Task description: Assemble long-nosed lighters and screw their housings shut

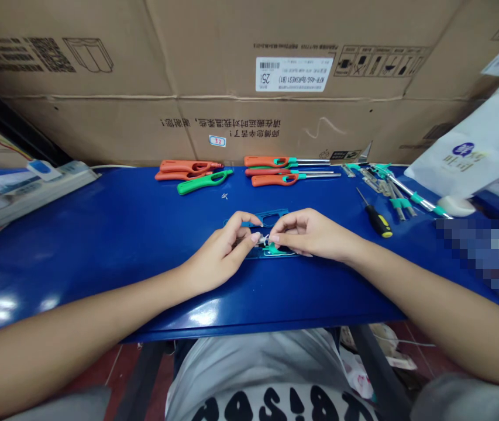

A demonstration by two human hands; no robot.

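My left hand [231,242] is closed, thumb and index finger pinching a small whitish part [262,239] over the middle of the table. From the other side, my right hand [308,234] pinches at the part's right end; what lies between those fingertips is too small to make out. Just below the fingers is a green trigger piece [271,250] with a white wire [284,254], lying at a blue lighter casing half [255,253]. Another blue casing half [282,214] lies behind my hands, partly covered by them.
Orange and green lighter handles [188,169] lie at the back left of the blue table [100,251]. Assembled lighters with metal tubes [295,178] sit beside them. To the right are a screwdriver [377,219], loose nozzle parts [396,196] and a white bag [472,140]. Cardboard [214,70] stands behind.
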